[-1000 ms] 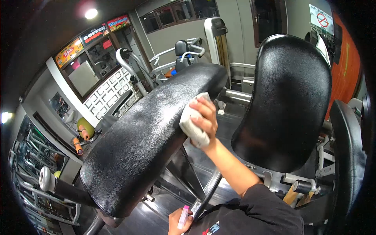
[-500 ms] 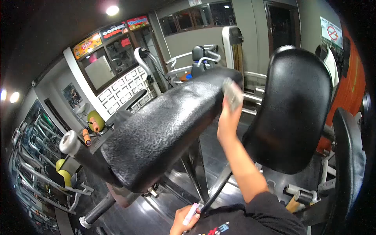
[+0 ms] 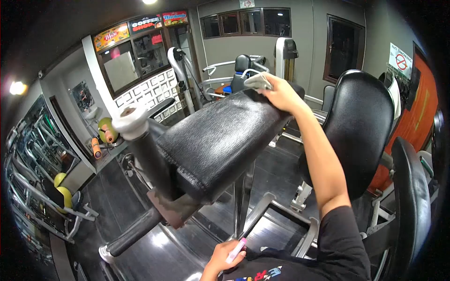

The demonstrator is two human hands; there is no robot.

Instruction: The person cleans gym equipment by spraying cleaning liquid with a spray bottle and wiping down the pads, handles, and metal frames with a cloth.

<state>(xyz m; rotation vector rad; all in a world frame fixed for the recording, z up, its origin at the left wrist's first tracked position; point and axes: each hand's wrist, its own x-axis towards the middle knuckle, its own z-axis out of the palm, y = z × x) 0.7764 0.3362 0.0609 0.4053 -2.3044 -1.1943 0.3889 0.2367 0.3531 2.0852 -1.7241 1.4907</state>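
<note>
My right hand (image 3: 284, 96) grips a folded grey cloth (image 3: 258, 81) at the far end of a black padded bench (image 3: 220, 136). The cloth lies at the pad's top far edge, and the pad's surface is shiny there. Low in the view, close to my body, my left hand (image 3: 224, 256) is closed around a small pink-and-white tube-like item (image 3: 236, 251); its exact kind is unclear. A padded roller with a white end cap (image 3: 130, 122) stands at the pad's near left end.
A tall black backrest (image 3: 361, 131) rises on the right, with another black pad (image 3: 410, 196) beyond it. Metal frame legs (image 3: 276, 210) stand below. Gym machines (image 3: 183, 77) are at the back, and exercise balls (image 3: 107, 129) sit at the left.
My right hand has moved with the cloth from the pad's right side onto its far top edge. The view has shifted, and the roller end looks nearer. My left hand still holds the pink-and-white item.
</note>
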